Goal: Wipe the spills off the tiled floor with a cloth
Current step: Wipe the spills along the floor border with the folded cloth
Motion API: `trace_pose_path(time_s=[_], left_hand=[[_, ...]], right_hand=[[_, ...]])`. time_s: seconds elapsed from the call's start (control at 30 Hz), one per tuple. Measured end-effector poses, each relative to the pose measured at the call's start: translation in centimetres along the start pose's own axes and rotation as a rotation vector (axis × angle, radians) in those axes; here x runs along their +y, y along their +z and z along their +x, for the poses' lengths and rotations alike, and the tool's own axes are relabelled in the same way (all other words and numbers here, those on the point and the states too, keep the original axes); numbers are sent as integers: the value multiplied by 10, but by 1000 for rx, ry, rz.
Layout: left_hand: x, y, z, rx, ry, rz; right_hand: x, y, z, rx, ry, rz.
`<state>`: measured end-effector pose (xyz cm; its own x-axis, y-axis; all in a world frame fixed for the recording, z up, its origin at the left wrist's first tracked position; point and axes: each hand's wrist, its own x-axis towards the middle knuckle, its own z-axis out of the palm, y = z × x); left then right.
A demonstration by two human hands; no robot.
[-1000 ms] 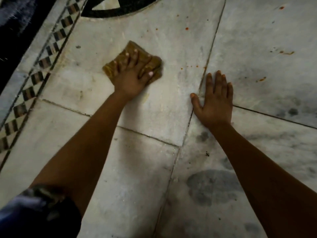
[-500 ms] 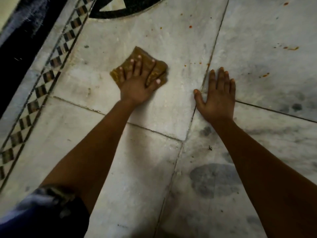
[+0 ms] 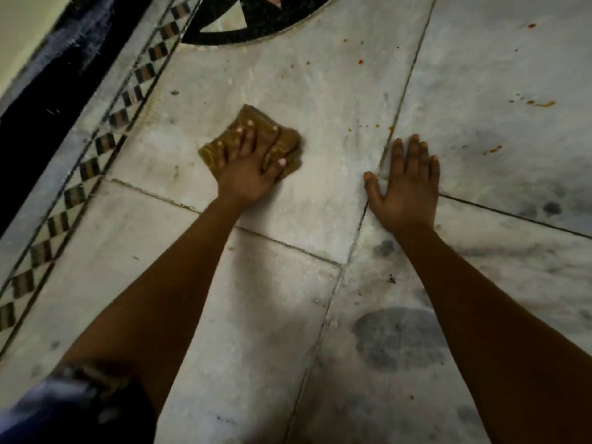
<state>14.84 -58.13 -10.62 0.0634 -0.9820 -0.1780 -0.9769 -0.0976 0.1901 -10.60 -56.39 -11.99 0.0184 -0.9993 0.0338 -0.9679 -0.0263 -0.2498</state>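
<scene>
On the pale, grey-veined marble tile floor, a folded mustard-brown cloth lay flat under the left hand. The cloth's long axis ran diagonally, from its low corner at the left up toward the right, and one pointed corner aimed away from the person toward the black curved inlay at the top of the view. The left hand pressed down on the cloth with its fingers spread and straight over the fabric, the thumb lying on the cloth's right edge; nothing was pinched or curled round. The right hand rested palm-down and flat on the bare tile, well apart from the cloth, its fingers together and extended, straddling a grout line. Small orange-red spill spots dotted the tiles beyond and to the right of both hands, some just past the right fingertips. A checkered dark-and-light border strip ran diagonally along the left. Dark grey smudges marked the tile between the forearms.
</scene>
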Motion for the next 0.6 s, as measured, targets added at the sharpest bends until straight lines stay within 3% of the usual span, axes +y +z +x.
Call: trace_pose_path(time_s=[0.13,0.23,0.33,0.43,0.6], left_hand=[[-17,9,-58,-15,222,36],[-58,-2,-62,6,48,8],[-69,-15,-9,5,-128,-19],[-32,-17,51,-8,-136,-40],[83,1,74,-58,102,-46]], right_hand=[[1,1,0,-6,-8,-3],[2,2,0,-3,-18,5],[2,2,0,9,-10,3],[2,1,0,3,-3,-7],[2,2,1,13,20,2]])
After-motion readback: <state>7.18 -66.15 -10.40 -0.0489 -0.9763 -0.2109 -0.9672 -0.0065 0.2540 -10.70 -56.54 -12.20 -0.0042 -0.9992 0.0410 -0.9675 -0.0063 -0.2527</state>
